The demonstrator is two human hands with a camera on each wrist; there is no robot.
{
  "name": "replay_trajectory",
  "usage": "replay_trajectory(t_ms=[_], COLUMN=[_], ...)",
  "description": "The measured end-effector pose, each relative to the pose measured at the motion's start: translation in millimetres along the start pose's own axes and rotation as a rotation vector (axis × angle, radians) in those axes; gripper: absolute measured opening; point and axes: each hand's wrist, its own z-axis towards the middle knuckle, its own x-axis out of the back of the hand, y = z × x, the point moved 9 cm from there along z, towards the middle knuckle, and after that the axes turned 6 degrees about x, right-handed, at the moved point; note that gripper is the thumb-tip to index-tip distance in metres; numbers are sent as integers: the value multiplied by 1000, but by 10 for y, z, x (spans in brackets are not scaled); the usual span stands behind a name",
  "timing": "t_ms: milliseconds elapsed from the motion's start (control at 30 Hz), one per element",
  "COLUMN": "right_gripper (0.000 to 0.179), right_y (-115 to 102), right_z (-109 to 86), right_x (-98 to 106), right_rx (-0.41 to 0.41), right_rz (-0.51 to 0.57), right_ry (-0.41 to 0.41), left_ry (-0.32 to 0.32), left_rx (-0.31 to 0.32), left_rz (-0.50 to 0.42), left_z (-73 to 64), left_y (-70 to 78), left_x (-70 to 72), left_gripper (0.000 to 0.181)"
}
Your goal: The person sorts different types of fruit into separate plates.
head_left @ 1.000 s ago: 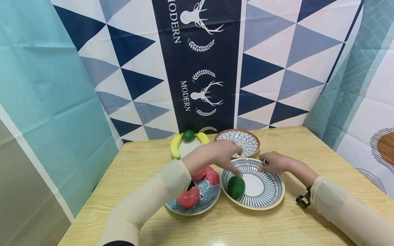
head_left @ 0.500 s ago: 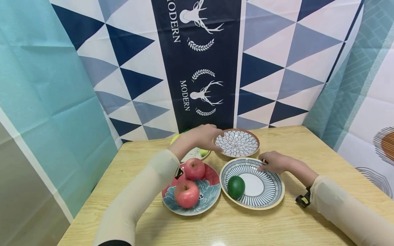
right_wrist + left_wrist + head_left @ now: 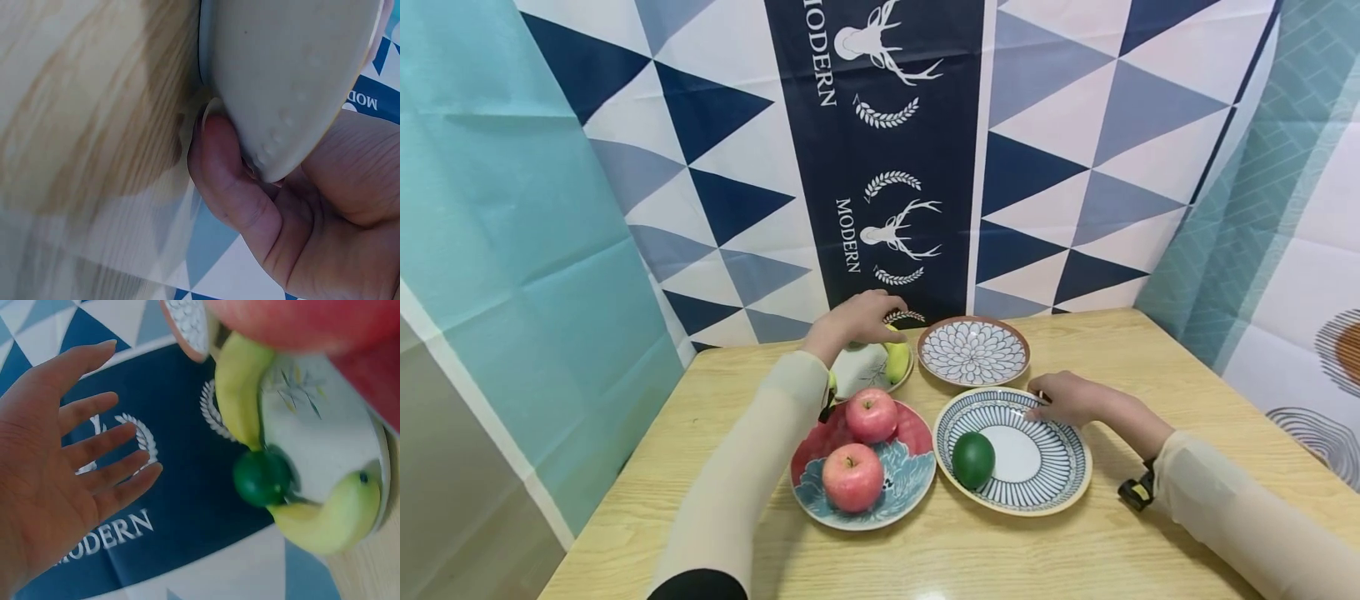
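Note:
My left hand [image 3: 859, 319] reaches over the small white plate [image 3: 859, 372] at the back left, fingers spread and holding nothing. In the left wrist view that plate carries a curved banana [image 3: 240, 387], a second banana [image 3: 331, 519] and a dark green rounded fruit [image 3: 262, 478] between them. My right hand [image 3: 1070, 397] grips the far right rim of the striped plate [image 3: 1019, 454], where another green fruit [image 3: 973, 460] lies on the left side. Seen from the right wrist, curled fingers [image 3: 228, 178] tuck under the plate's pale underside [image 3: 281, 75].
Left of the striped plate, a red and blue flowered plate [image 3: 904, 492] bears a front apple [image 3: 853, 477] and a rear apple [image 3: 872, 415]. A brown-rimmed petal-patterned plate [image 3: 974, 353] stands at the back. Patterned cloth [image 3: 895, 150] hangs behind the wooden table [image 3: 1000, 554].
My left hand has moved from above the green fruit on the striped plate, back and left to the white plate. The right hand keeps its grip on the rim.

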Motion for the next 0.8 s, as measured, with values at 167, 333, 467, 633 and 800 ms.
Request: replay_trajectory(t_ms=[167, 333, 467, 633, 800], right_gripper=[22, 23, 23, 24, 23], right_y=[7, -5, 6, 43, 61], right_z=[27, 35, 32, 39, 31], right_x=[1, 13, -5, -40, -29], right_rx=[-2, 4, -1, -8, -7], right_rz=[-5, -10, 0, 14, 6], right_ry=[3, 6, -1, -12, -12], left_ry=[28, -17, -51, -38, -14], left_rx=[43, 115, 167, 182, 164], left_rz=[26, 39, 31, 14, 9], left_z=[49, 70, 86, 120, 178], left_y=[-244, -479, -629, -746, -761], left_x=[64, -17, -168, -323, -393], left_gripper=[55, 54, 56, 61, 62])
